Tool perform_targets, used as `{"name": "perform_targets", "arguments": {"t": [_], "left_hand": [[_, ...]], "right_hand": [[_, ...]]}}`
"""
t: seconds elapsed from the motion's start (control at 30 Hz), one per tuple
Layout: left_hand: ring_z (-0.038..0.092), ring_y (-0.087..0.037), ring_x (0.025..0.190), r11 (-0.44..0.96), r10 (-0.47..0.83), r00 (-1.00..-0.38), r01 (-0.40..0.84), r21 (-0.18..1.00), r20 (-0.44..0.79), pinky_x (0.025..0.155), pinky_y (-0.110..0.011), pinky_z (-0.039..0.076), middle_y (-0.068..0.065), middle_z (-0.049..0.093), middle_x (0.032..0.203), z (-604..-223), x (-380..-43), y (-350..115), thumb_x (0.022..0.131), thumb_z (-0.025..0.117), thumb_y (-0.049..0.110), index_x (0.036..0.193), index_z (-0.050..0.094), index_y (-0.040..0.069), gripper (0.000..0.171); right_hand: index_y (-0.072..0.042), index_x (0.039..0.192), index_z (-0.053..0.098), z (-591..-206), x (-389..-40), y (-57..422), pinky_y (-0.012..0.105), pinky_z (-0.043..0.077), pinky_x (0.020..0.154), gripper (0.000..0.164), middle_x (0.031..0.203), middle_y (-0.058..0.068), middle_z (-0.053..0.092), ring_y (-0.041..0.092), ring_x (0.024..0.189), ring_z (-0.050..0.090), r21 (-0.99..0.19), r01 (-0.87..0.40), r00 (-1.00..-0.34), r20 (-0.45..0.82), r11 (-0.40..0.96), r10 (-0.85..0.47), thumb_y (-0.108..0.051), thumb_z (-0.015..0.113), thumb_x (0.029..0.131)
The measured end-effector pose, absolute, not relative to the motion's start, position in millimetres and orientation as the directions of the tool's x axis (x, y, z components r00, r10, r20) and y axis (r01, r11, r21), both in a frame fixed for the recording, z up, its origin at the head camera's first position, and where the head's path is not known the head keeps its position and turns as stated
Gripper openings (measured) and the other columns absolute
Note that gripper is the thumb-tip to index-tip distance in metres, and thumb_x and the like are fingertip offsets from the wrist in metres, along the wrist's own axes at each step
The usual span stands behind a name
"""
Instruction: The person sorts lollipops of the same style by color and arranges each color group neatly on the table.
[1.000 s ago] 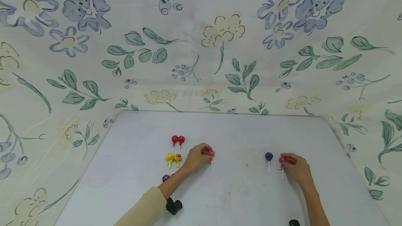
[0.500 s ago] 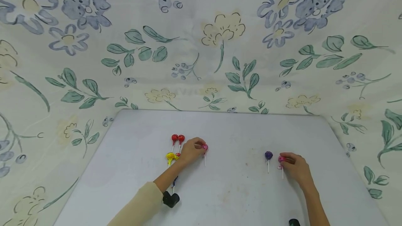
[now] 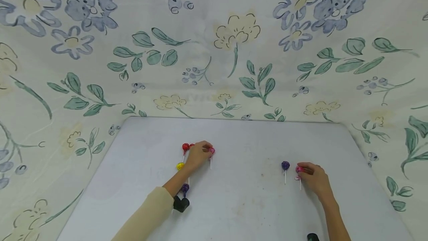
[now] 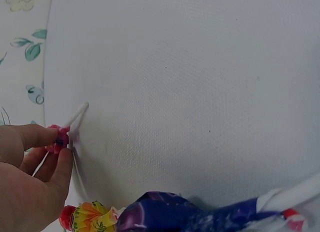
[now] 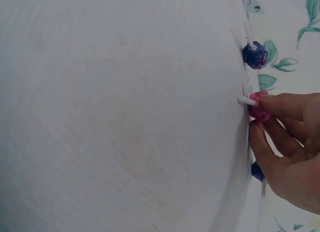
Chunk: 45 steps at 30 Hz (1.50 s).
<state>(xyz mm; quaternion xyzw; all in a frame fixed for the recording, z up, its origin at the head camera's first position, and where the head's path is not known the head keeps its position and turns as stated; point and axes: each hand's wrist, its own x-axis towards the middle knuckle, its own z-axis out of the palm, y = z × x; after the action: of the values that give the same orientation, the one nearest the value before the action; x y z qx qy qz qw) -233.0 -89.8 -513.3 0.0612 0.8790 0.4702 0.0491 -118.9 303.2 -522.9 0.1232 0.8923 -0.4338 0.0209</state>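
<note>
My left hand (image 3: 197,156) pinches the head of a pink lollipop (image 3: 212,151) between thumb and fingers, its white stick pointing toward me. In the left wrist view the same pink lollipop (image 4: 60,138) sits at the fingertips. My right hand (image 3: 316,181) holds another pink lollipop (image 3: 299,169) by its head, close to the board. A purple lollipop (image 3: 285,165) lies just left of it. Under and beside my left arm are a red lollipop (image 3: 185,146), a yellow lollipop (image 3: 180,166) and a purple lollipop (image 3: 185,188), others partly hidden by the arm.
A white board (image 3: 247,203) lies beneath everything, with floral cloth (image 3: 234,66) behind and at its sides. Black wrist-worn devices show by the left sleeve (image 3: 143,215) and the right forearm. In the right wrist view, a dark blue lollipop (image 5: 257,171) is partly behind my hand.
My left hand has moved left and farther away with its pink lollipop, toward the red lollipops, covering more of the group. My right hand has stayed nearly still.
</note>
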Motion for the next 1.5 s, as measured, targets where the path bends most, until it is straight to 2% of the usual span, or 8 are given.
{"name": "perform_targets", "arguments": {"t": [0.33,0.73,0.87,0.97,1.03,1.1,1.3,1.5], "left_hand": [[0.067,-0.031,0.097,0.576,0.126,-0.992,0.086,0.813,0.015,0.083,-0.037,0.058,-0.017,0.070,0.105,-518,-238,-92,0.088,0.067,-0.005,0.107,0.070,-0.005,0.019],[0.067,-0.032,0.098,0.582,0.153,-0.987,0.135,0.802,0.055,0.087,-0.041,0.056,-0.017,0.070,0.105,-517,-234,-90,0.089,0.067,-0.005,0.107,0.069,-0.005,0.018],[0.066,-0.031,0.098,0.583,0.151,-0.987,0.137,0.801,0.059,0.089,-0.041,0.055,-0.017,0.070,0.105,-517,-234,-91,0.089,0.067,-0.004,0.107,0.069,-0.005,0.018],[0.066,-0.032,0.098,0.589,0.153,-0.986,0.148,0.795,0.070,0.089,-0.042,0.055,-0.017,0.070,0.105,-518,-234,-93,0.089,0.067,-0.005,0.107,0.069,-0.005,0.018],[0.066,-0.032,0.097,0.593,0.157,-0.985,0.155,0.790,0.075,0.089,-0.042,0.055,-0.017,0.070,0.104,-519,-235,-93,0.089,0.067,-0.005,0.107,0.069,-0.006,0.018],[0.066,-0.031,0.097,0.596,0.157,-0.985,0.155,0.788,0.075,0.089,-0.042,0.055,-0.017,0.070,0.104,-520,-235,-93,0.089,0.067,-0.005,0.107,0.069,-0.005,0.018],[0.067,-0.031,0.096,0.589,0.161,-0.984,0.156,0.793,0.074,0.088,-0.041,0.056,-0.017,0.070,0.104,-522,-236,-94,0.089,0.068,-0.004,0.106,0.070,-0.005,0.017],[0.066,-0.030,0.096,0.590,0.160,-0.985,0.150,0.794,0.068,0.088,-0.041,0.056,-0.016,0.070,0.102,-520,-236,-94,0.090,0.067,-0.005,0.107,0.069,-0.005,0.017]], "right_hand": [[0.008,0.129,0.059,-524,-119,302,0.059,0.045,0.097,0.035,0.125,0.031,0.059,0.049,0.118,0.054,-0.764,0.251,-0.965,-0.150,0.595,0.215,-0.005,0.060,0.096],[0.006,0.124,0.062,-524,-115,294,0.052,0.052,0.091,0.029,0.121,0.029,0.063,0.045,0.114,0.059,-0.768,0.222,-0.957,-0.055,0.601,0.284,-0.007,0.061,0.098],[0.004,0.125,0.063,-514,-119,287,0.036,0.057,0.085,0.029,0.120,0.026,0.065,0.043,0.113,0.061,-0.796,0.169,-0.964,-0.010,0.582,0.267,-0.008,0.063,0.098],[0.004,0.125,0.064,-507,-125,279,0.019,0.053,0.078,0.029,0.118,0.024,0.067,0.040,0.112,0.063,-0.827,0.132,-0.969,0.008,0.546,0.246,-0.005,0.063,0.097],[0.004,0.124,0.064,-503,-129,273,0.013,0.049,0.077,0.028,0.118,0.023,0.067,0.038,0.112,0.063,-0.841,0.108,-0.973,0.019,0.529,0.229,-0.003,0.063,0.097],[0.003,0.125,0.064,-499,-134,267,0.015,0.051,0.081,0.028,0.118,0.022,0.067,0.036,0.113,0.062,-0.845,0.098,-0.976,0.022,0.526,0.217,-0.004,0.063,0.097],[-0.001,0.127,0.063,-489,-148,247,0.039,0.053,0.094,0.029,0.121,0.019,0.066,0.034,0.115,0.061,-0.843,0.086,-0.983,0.014,0.531,0.182,-0.005,0.061,0.099],[0.000,0.125,0.065,-483,-163,221,0.035,0.054,0.092,0.028,0.117,0.016,0.068,0.032,0.112,0.063,-0.880,0.050,-0.984,0.037,0.473,0.173,-0.001,0.062,0.097]]}}
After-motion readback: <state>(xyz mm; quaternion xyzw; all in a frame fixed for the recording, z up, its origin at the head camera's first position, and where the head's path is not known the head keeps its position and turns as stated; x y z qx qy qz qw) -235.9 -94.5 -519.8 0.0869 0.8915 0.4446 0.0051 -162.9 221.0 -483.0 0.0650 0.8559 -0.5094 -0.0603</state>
